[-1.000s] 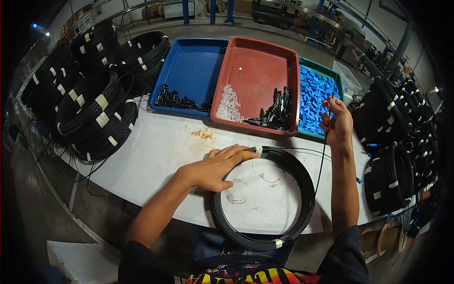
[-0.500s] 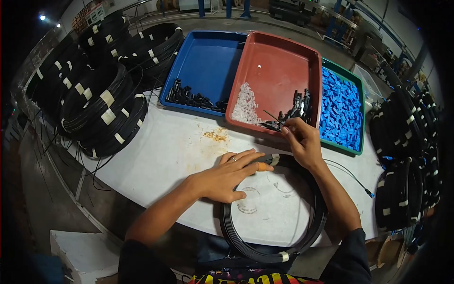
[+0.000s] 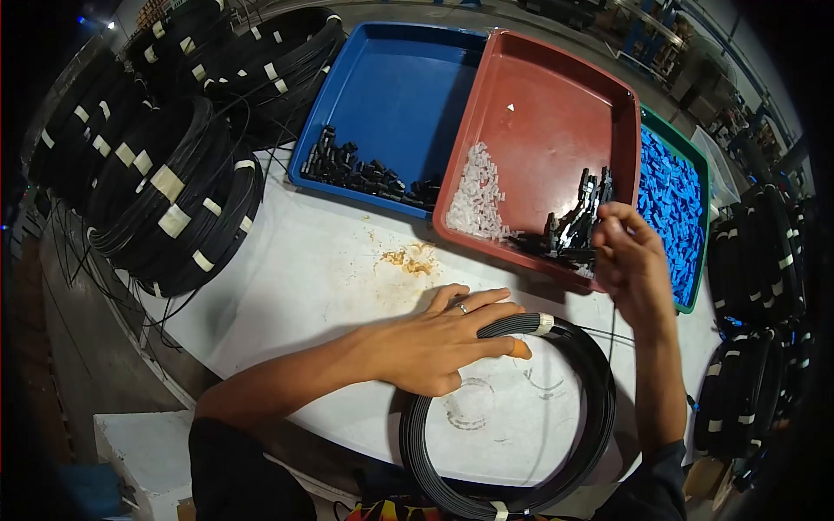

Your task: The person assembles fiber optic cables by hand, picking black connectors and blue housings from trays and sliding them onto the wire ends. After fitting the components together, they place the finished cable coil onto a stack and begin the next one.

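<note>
A coil of black cable (image 3: 599,391), bound with pale tape, lies at the table's front. My left hand (image 3: 443,343) rests across its upper left part, fingers spread on both sides of the bundle. One finger wears an orange wrap and another a ring. Raised over the front right corner of the red tray (image 3: 556,87), my right hand (image 3: 634,260) is closed in a pinch on a thin black cable (image 3: 612,334), which runs down toward the coil. The pinched end is hidden by the fingers. Black connector parts (image 3: 578,221) and clear small pieces (image 3: 478,195) lie in that tray.
A blue tray (image 3: 391,87) with black parts stands left of the red one. The green tray (image 3: 702,165) holds many blue pieces. Taped cable coils (image 3: 174,191) are stacked at left, and more coils (image 3: 738,382) at right. Yellowish crumbs (image 3: 408,259) dot the table (image 3: 287,252).
My right hand has moved right, and the cable end that pointed up-left over the red tray no longer shows. My left hand stays on the coil. The view has shifted.
</note>
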### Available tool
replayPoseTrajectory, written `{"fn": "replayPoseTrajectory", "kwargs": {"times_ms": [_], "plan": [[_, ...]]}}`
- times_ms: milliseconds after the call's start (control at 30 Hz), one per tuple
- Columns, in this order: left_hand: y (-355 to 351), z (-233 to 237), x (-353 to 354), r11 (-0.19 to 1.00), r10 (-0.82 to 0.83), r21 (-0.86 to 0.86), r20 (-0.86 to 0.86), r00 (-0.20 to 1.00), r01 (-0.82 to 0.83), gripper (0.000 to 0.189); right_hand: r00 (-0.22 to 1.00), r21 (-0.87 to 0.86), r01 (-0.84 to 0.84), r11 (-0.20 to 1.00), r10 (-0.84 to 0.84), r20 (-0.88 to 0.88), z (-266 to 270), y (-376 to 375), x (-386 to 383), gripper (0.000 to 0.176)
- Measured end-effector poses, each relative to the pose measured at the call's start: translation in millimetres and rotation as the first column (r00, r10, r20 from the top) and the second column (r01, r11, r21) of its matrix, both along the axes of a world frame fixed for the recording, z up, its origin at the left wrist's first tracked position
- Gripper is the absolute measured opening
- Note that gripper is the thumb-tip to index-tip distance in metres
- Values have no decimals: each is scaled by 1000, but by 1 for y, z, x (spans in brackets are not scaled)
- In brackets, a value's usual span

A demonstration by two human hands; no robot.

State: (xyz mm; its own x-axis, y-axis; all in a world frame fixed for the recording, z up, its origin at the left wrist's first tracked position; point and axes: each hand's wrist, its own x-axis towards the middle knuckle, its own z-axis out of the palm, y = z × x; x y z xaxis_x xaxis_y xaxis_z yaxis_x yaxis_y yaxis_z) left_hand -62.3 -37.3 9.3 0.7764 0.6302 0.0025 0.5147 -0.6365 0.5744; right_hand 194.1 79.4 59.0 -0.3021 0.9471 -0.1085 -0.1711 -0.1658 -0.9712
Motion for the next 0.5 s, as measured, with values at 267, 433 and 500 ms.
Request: {"fn": "replayPoseTrajectory", "kwargs": {"times_ms": [267, 433, 500], "plan": [[-5, -2, 1, 998, 42, 44, -5, 999, -41, 83, 781, 278, -80, 957, -113, 614, 44, -13, 103, 13], [-16, 0, 2, 986, 157, 50, 84, 984, -162, 73, 538, 420, -299, 857, -212, 816, -3, -46, 70, 31], [-22, 0, -2, 968, 234, 55, 163, 958, -245, 67, 649, 521, -240, 819, -264, 713, -24, -50, 54, 34]]}}
